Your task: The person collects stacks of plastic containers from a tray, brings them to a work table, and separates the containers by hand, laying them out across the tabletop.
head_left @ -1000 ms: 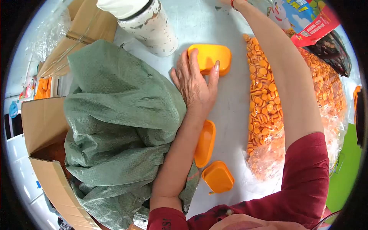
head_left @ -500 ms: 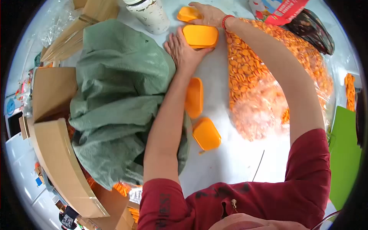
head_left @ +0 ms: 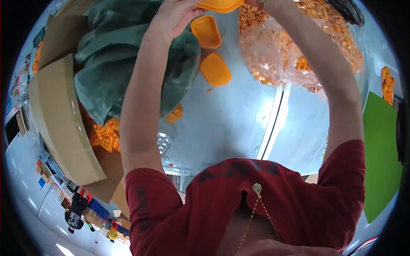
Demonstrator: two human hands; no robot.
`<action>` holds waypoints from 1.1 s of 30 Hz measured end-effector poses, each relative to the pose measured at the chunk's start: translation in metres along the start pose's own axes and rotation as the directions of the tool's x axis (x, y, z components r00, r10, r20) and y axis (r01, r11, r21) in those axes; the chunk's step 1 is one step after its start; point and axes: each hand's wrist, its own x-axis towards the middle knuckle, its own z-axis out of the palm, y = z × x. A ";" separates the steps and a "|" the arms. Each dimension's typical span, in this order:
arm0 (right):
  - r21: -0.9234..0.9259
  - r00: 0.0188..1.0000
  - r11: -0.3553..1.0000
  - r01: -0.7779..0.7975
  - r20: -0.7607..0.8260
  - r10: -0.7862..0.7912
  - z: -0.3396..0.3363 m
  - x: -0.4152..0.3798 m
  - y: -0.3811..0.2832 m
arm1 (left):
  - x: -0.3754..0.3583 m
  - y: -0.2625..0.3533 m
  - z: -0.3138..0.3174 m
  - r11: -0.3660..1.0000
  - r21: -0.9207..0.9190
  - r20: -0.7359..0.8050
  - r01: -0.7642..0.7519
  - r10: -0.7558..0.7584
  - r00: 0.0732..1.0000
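Observation:
At the top edge, my left hand (head_left: pixel 173 19) has its fingers and thumb around the left end of an orange plastic container (head_left: pixel 221 5), which is partly cut off by the frame. Only a sliver of my right hand (head_left: pixel 259 3) shows beside the container's right end, and its fingers are out of view. Below the container lie a shallow orange tray-like piece (head_left: pixel 206 32) and a flatter orange piece with rounded corners (head_left: pixel 215 69). A green sack (head_left: pixel 128 55) bulges under and beside my left forearm.
A large clear bag of small orange discs (head_left: pixel 273 51) lies under my right forearm. Left stands an open cardboard box (head_left: pixel 64 123) with orange pieces (head_left: pixel 106 135) inside. A green board (head_left: pixel 384 158) is at the right. People and boxes appear in the far lower left.
The view has tipped, so the table things sit higher in the frame. My right hand was on a small orange piece beyond the container; now it is by the container's right end.

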 end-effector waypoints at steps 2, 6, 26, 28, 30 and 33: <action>0.059 0.978 0.995 0.077 -0.198 -0.064 0.028 -0.033 0.024 | -0.026 -0.011 0.013 0.997 0.001 -0.094 -0.080 0.080 0.992; 0.128 0.920 0.941 0.312 -0.289 -0.266 0.047 -0.075 0.104 | -0.111 -0.014 0.066 0.982 0.142 -0.338 -0.126 0.167 0.926; 0.455 0.990 0.883 -0.116 0.122 0.067 0.195 -0.245 0.275 | -0.321 -0.143 0.089 0.546 0.837 -0.450 -0.014 0.704 0.550; 0.517 0.998 0.854 -0.062 0.032 0.053 0.215 -0.247 0.278 | -0.335 -0.144 0.087 0.539 0.835 -0.518 0.112 0.702 0.489; 0.511 0.997 0.857 -0.071 0.063 0.045 0.227 -0.246 0.278 | -0.347 -0.144 0.080 0.741 0.657 -0.666 0.138 0.485 0.567; 0.381 0.996 0.920 -0.093 0.051 0.079 0.239 -0.245 0.286 | -0.357 -0.149 0.063 0.685 0.703 -0.651 0.190 0.512 0.561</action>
